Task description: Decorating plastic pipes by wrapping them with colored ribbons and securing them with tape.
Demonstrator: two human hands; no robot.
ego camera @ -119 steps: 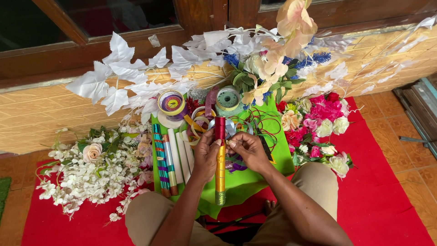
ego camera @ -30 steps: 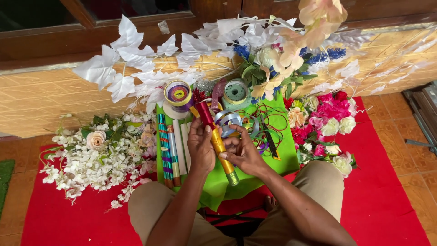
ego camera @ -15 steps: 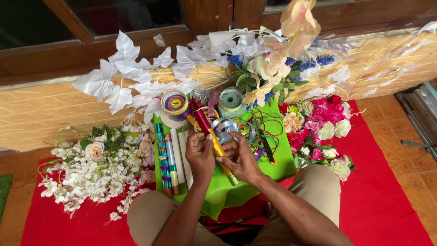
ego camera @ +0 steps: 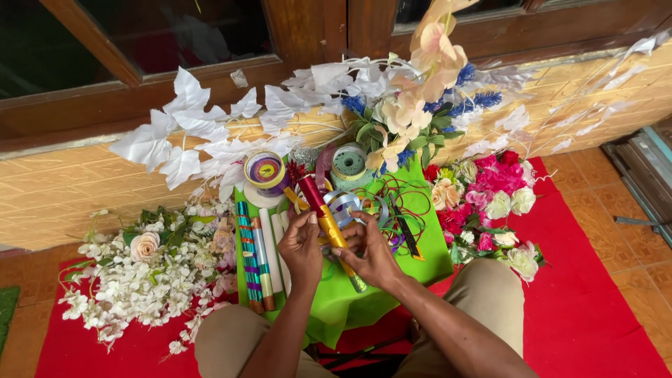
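On the far left, white fake flowers (ego camera: 133, 280) lie on a red mat (ego camera: 595, 308). Next to them, thin striped rolls (ego camera: 255, 255) lie side by side on a bright green cloth (ego camera: 434, 245). Behind the rolls stand a round purple and yellow ribbon spool (ego camera: 264, 170) and a green spool (ego camera: 348, 163). The left hand (ego camera: 302, 245) and the right hand (ego camera: 371, 253) are close together over the cloth. Both pinch a long stick (ego camera: 330, 227) that is red at the top, gold in the middle and green at the bottom. It tilts up to the left. On the right lie pink and cream flowers (ego camera: 490, 196).
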